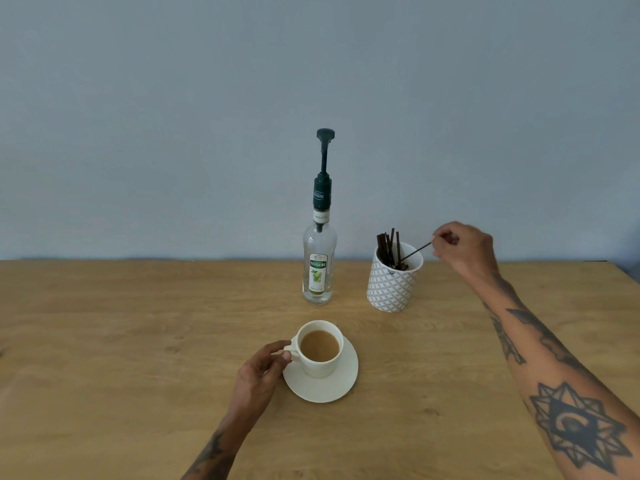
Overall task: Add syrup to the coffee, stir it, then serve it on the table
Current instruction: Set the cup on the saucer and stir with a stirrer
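Right hand (pixel 462 245), right of centre, pinches one dark stirrer (pixel 415 251) whose lower end sits in the patterned holder (pixel 393 287). Left hand (pixel 263 370), lower centre, curls its fingers on the handle of the cup (pixel 320 351). Wooden surface (pixel 138 341) carries the syrup bottle (pixel 319 271) with pump at centre, holder just right of it, nothing between them and the saucer (pixel 332 386) holding the coffee-filled cup.

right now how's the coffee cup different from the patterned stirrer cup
The coffee cup is plain cream, has a handle and sits on a saucer; the patterned cup is taller, handleless and stands on the table. One holds milky coffee, the other dark stirrers. Both stand upright.
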